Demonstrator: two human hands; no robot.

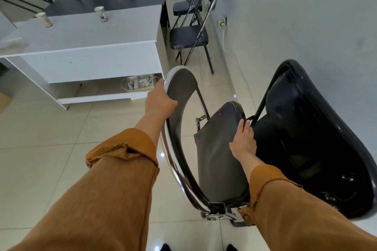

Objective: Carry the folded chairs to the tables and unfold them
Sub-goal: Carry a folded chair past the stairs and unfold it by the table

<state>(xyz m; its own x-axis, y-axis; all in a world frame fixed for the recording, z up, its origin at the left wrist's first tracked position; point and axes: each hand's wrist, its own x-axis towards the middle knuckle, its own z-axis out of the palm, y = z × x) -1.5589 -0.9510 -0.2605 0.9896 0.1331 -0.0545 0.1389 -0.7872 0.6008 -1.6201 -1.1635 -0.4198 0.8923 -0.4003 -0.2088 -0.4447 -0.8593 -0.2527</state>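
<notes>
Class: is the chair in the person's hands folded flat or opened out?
Partly opened at least: the seat under the right hand angles away from the backrest that the left hand grips. Fully open: cannot tell.

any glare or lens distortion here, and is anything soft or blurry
Head view: strong wide-angle bend, so the white table edges and the floor tile lines curve. There are small bright glints on the glossy tiles and streaky highlights on the folding chair chrome frame. The light is soft and even, with faint shadows, and the far paper cups look slightly soft.
</notes>
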